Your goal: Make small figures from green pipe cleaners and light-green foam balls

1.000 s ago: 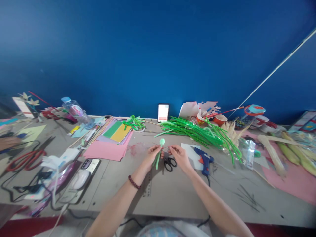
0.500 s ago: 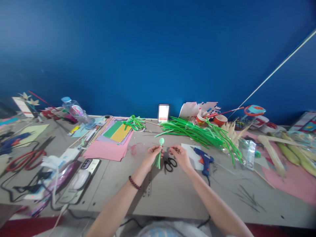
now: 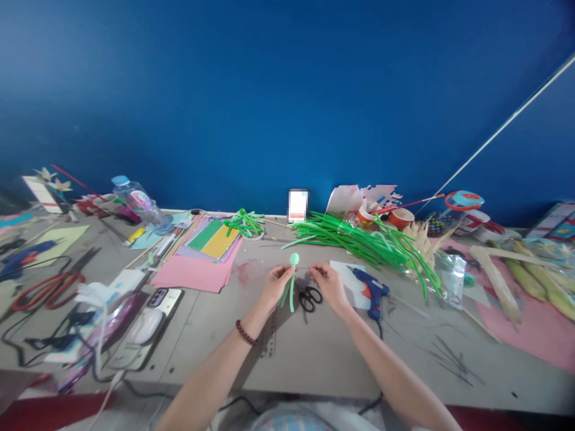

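Note:
My left hand [image 3: 273, 287] is closed in a pinch around a pale green pipe-cleaner piece [image 3: 294, 260]. Its rounded head stands above my fingers, and loose strips hang below them. My right hand [image 3: 330, 284] is closed too, its fingertips on a thin dark wire [image 3: 302, 267] stretching across to the green piece. Just below the gap between my hands lie black-handled scissors [image 3: 309, 299] on the table. To the right of my right hand rests a blue glue gun [image 3: 376, 293], partly over a white sheet [image 3: 348, 281].
A heap of green pipe cleaners [image 3: 354, 239] lies behind my hands. Pink paper [image 3: 193, 275] is at left, near a phone [image 3: 148, 326] and a clear bottle [image 3: 141, 203]. Red-handled scissors [image 3: 49, 290] lie far left; cut wires [image 3: 449, 359] are at right.
The strips below my left hand have spread apart and hang differently. My right hand has shifted slightly, and the wire now runs level between both hands.

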Demonstrator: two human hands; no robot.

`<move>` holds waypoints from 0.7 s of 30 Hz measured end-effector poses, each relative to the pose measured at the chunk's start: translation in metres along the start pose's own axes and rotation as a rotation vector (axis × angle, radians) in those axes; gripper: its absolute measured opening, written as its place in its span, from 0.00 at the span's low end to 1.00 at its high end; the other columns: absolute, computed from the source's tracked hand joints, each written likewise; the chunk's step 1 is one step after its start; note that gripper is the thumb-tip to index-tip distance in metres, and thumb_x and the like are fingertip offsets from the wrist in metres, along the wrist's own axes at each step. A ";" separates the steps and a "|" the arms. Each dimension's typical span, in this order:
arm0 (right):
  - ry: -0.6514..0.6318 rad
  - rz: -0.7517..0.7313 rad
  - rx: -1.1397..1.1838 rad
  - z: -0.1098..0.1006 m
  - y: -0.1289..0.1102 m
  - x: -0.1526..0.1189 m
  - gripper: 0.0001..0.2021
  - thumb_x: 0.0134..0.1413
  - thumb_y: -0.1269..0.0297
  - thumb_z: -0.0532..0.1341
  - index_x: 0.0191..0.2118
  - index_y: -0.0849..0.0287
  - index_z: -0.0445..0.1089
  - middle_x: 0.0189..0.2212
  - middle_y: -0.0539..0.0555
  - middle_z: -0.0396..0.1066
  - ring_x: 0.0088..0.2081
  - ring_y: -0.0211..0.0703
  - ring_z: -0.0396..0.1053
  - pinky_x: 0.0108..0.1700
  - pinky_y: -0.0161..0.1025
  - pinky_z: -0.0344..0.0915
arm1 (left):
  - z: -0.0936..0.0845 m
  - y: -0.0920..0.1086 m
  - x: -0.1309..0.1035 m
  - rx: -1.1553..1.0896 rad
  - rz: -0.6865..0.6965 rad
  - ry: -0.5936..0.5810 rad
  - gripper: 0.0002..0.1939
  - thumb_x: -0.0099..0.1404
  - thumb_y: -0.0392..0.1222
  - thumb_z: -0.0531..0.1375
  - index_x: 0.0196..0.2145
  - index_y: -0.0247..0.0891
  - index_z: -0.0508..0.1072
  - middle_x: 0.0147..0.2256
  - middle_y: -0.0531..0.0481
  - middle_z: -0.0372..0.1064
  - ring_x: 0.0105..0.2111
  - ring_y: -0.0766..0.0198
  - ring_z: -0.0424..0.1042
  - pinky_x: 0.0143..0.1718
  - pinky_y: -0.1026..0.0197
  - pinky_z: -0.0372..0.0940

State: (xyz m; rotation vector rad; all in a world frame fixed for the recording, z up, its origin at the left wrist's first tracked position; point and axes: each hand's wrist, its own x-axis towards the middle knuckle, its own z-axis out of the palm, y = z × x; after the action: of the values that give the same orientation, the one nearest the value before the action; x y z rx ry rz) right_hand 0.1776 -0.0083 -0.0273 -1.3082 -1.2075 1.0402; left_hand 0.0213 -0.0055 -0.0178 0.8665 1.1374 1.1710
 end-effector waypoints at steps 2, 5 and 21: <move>-0.002 0.001 0.007 0.000 0.001 0.000 0.18 0.44 0.47 0.62 0.31 0.60 0.70 0.26 0.55 0.74 0.27 0.43 0.69 0.34 0.41 0.68 | 0.001 0.000 -0.001 0.007 0.043 0.004 0.17 0.46 0.52 0.67 0.25 0.36 0.74 0.18 0.55 0.67 0.18 0.69 0.62 0.21 0.66 0.54; 0.008 0.001 0.016 0.000 0.002 0.000 0.19 0.44 0.46 0.62 0.31 0.60 0.70 0.26 0.55 0.73 0.27 0.42 0.69 0.34 0.41 0.68 | 0.001 0.000 -0.001 0.019 0.087 0.008 0.18 0.45 0.54 0.67 0.24 0.35 0.73 0.18 0.54 0.67 0.19 0.68 0.63 0.21 0.65 0.54; 0.015 0.002 0.038 0.001 -0.004 -0.002 0.23 0.42 0.42 0.63 0.32 0.60 0.70 0.26 0.55 0.73 0.28 0.44 0.70 0.35 0.41 0.69 | 0.002 -0.003 -0.001 -0.006 0.068 -0.004 0.20 0.47 0.55 0.66 0.29 0.35 0.75 0.20 0.53 0.67 0.20 0.69 0.63 0.22 0.65 0.56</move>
State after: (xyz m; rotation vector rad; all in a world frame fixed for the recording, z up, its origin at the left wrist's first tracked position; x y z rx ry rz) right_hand 0.1758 -0.0106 -0.0232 -1.2852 -1.1702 1.0482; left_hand 0.0234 -0.0068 -0.0197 0.9080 1.1080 1.2272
